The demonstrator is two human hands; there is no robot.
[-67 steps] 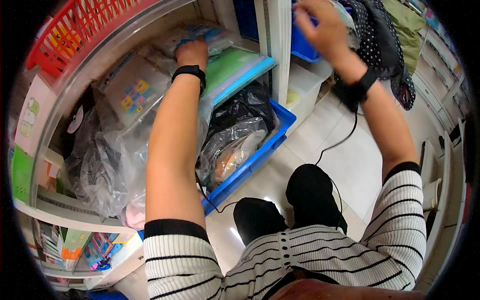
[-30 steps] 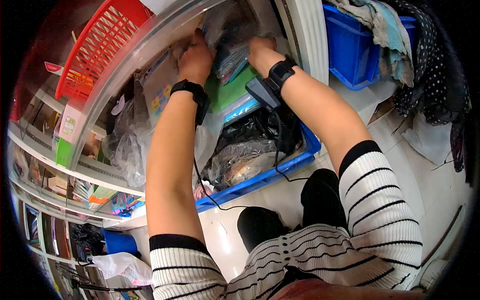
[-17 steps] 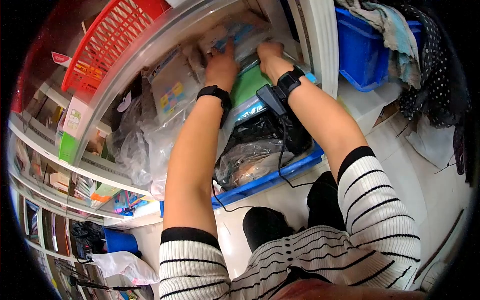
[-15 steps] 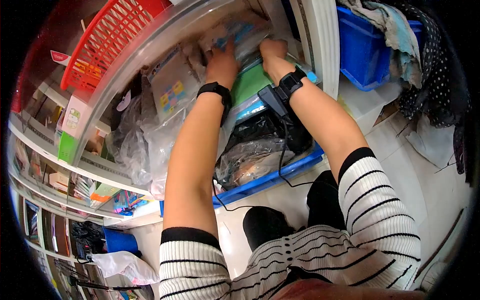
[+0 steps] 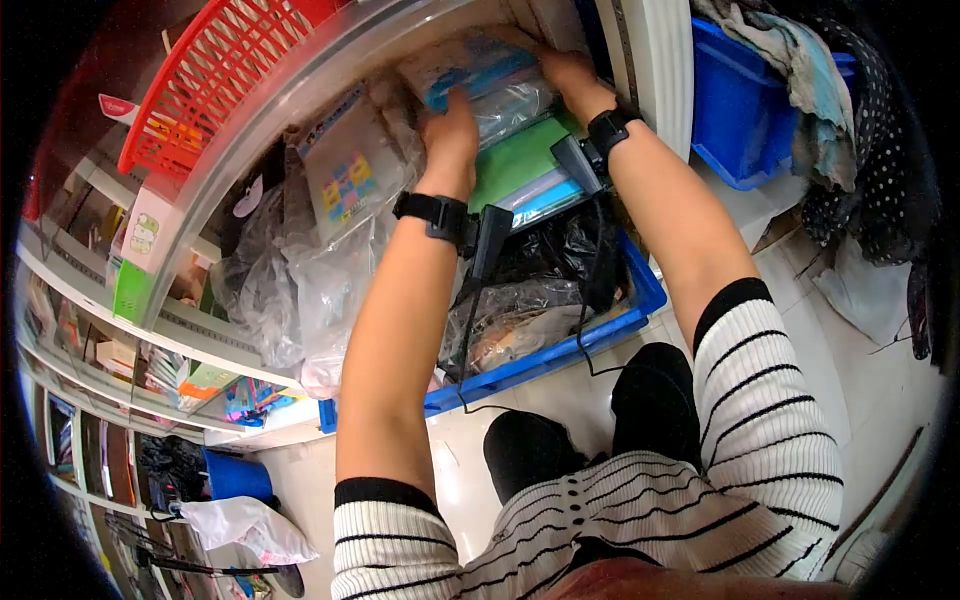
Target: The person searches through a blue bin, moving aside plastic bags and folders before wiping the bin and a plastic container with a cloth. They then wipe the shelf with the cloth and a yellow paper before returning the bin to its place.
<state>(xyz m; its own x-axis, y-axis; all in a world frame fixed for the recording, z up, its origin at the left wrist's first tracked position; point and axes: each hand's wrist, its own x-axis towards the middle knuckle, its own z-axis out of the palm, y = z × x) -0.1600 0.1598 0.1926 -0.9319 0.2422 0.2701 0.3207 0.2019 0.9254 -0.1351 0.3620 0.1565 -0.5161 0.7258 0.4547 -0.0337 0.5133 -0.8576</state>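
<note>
In the head view, my left hand [image 5: 450, 140] grips the near left side of a clear plastic packet [image 5: 485, 75] with blue print. Its thumb lies on top, while the other fingers are hidden beneath. My right hand [image 5: 575, 78] is closed at the packet's far right edge, its fingertips out of sight. Just below the packet lies a green flat sheet or folder [image 5: 520, 160] in clear wrapping, with a light-blue edged one [image 5: 545, 200] beside it. Both wrists wear black straps with small cabled devices.
A blue bin [image 5: 500, 372] below holds black and clear plastic bags [image 5: 520, 320]. Left of my hands lies a clear packet with coloured squares [image 5: 348, 185]. A red basket [image 5: 225, 75] stands on the glass-edged shelf. At right are a blue crate [image 5: 735, 110] and draped cloths [image 5: 865, 130].
My hands have moved apart, the right one going farther out to the packet's far edge. The packet has risen or tilted, and more of the green sheet shows.
</note>
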